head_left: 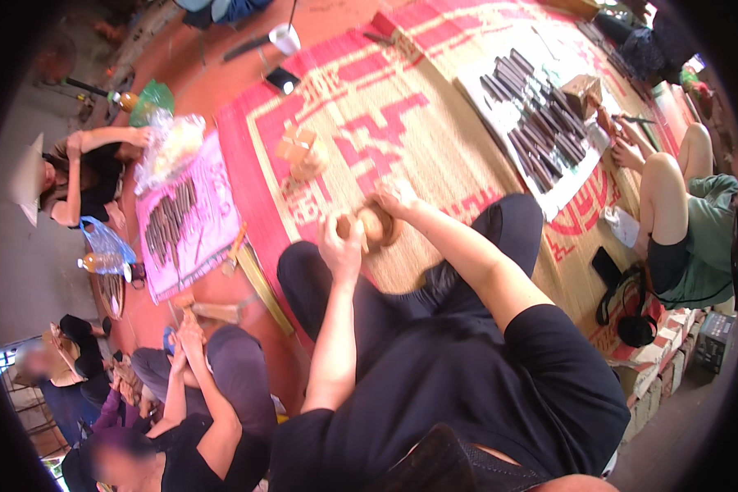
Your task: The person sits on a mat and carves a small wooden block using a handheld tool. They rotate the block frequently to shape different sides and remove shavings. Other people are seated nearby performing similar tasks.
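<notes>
Black shirt [467, 385]; beyond it, left hand [341, 246] and right hand [396, 199] in part-closed grip around rounded brown object [375, 225].

Mat [435, 139] lying open beyond right hand [396, 199], leaving lane forward. Pale wooden pieces [307, 164] sitting beyond left hand [342, 246], blocking there. Dark tool rows [541, 138] bounding lane at right. Knees [512, 220] flanking both hands.

A rounded brown piece [372, 225], its bulging middle paler, is held mid-view.
</notes>
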Demonstrator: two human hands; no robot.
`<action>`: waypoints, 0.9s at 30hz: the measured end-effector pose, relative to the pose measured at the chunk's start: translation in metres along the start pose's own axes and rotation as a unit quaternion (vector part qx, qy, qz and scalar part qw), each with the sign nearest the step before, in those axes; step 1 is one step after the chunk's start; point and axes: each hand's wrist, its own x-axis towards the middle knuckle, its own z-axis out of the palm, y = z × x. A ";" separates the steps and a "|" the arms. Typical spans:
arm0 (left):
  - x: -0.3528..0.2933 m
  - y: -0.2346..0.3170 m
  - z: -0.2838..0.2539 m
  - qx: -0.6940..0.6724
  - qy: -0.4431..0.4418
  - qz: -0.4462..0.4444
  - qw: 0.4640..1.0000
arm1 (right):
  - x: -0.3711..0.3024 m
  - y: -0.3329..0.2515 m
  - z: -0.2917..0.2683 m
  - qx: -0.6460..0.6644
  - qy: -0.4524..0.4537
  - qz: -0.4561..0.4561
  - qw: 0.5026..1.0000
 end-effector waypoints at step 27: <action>-0.033 0.029 0.010 0.077 -0.007 0.135 0.988 | -0.039 0.035 -0.043 0.053 -0.137 0.045 0.988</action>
